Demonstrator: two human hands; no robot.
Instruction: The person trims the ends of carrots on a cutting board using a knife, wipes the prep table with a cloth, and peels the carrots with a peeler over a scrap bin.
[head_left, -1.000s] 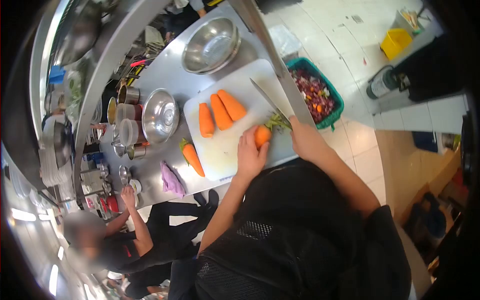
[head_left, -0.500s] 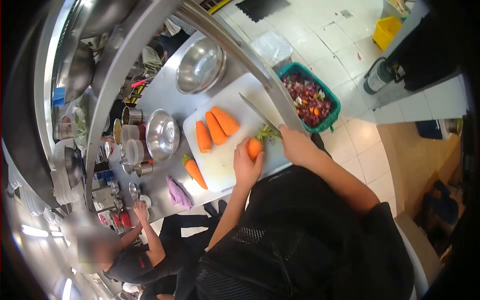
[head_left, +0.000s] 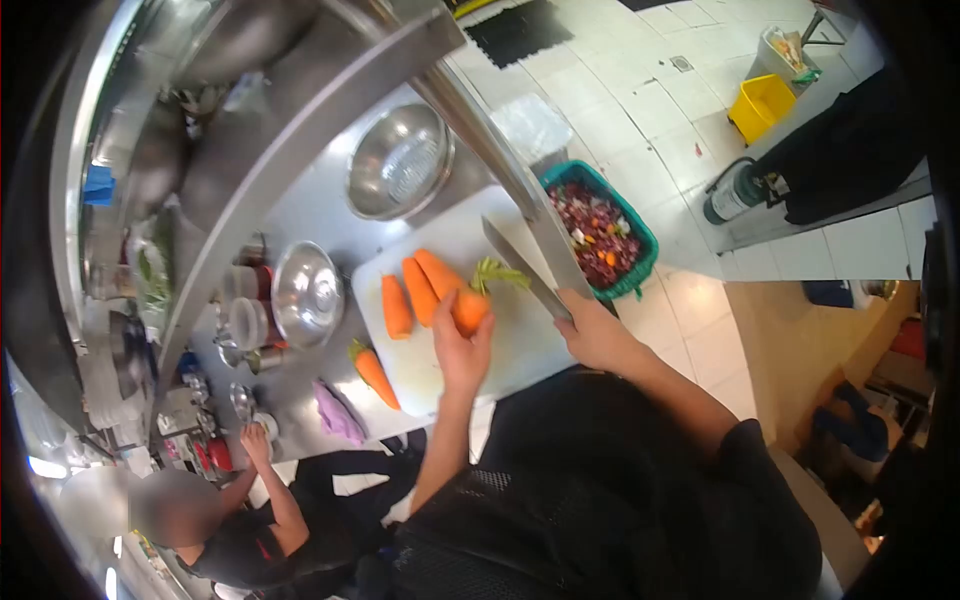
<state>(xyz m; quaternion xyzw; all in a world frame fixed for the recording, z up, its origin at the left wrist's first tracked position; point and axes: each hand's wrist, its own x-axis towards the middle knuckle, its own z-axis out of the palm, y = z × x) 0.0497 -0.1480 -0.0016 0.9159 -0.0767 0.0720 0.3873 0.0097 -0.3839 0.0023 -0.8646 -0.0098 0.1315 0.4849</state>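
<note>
My left hand (head_left: 463,352) is wrapped round a carrot (head_left: 472,314) over the white cutting board (head_left: 515,345). Green stem stubs (head_left: 497,274) lie at that carrot's far end. In my right hand (head_left: 592,332) is a kitchen knife (head_left: 522,265), its blade slanting away across the board, beside the stems. Three trimmed orange carrots lie side by side on the board: a left one (head_left: 396,308), a middle one (head_left: 418,288) and a right one (head_left: 437,272), close to my left fingers. A carrot with its green top (head_left: 374,376) rests at the board's left edge.
Two steel bowls, a far one (head_left: 400,160) and a left one (head_left: 307,294), stand on the steel counter near a purple cloth (head_left: 338,412). A green bin (head_left: 645,245) of scraps stands right. A metal shelf rail (head_left: 480,135) crosses above. Another person (head_left: 270,535) works at left.
My left hand has moved the carrot up and left, towards the three carrots. The knife stays in my right hand, its blade now a little farther from that carrot. The view has shifted slightly.
</note>
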